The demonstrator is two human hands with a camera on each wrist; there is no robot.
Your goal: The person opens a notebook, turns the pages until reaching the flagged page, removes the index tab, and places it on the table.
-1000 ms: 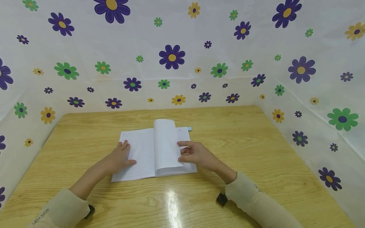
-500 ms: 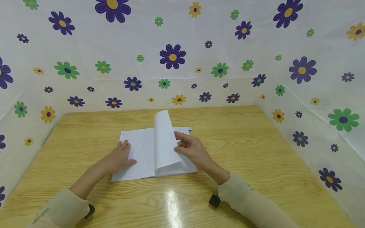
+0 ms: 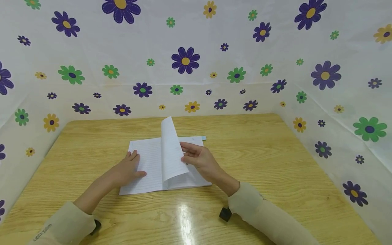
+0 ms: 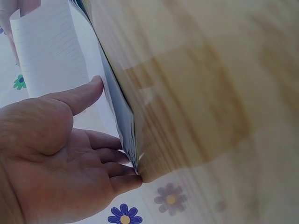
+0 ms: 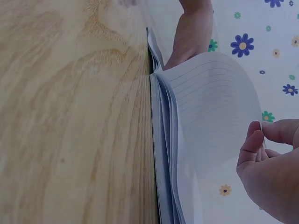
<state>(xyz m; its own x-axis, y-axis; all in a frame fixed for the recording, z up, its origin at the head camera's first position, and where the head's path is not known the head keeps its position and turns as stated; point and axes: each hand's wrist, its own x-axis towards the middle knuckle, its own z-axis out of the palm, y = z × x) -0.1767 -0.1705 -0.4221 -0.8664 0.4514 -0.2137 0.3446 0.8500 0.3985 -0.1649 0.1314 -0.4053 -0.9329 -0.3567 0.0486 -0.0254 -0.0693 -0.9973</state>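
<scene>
An open notebook [image 3: 150, 163] with lined white pages lies on the wooden table. One page [image 3: 172, 153] stands raised from the right half, curving up from the spine. My right hand [image 3: 200, 159] pinches the outer edge of that page between thumb and fingers; the right wrist view shows the page [image 5: 215, 102] bowed up to the fingertips. My left hand [image 3: 130, 170] rests on the left page near its outer edge, fingers spread. In the left wrist view the left hand [image 4: 70, 144] has its thumb and fingers straight along the notebook's edge.
A light blue tab [image 3: 203, 138] sticks out at the notebook's top right corner. Around the wooden table [image 3: 260, 153], a white flower-print cloth [image 3: 196, 37] rises at the back and both sides.
My right hand has moved left and slightly up with the page, which has lifted from lying curved over the right half to standing near the spine. The left hand has stayed put.
</scene>
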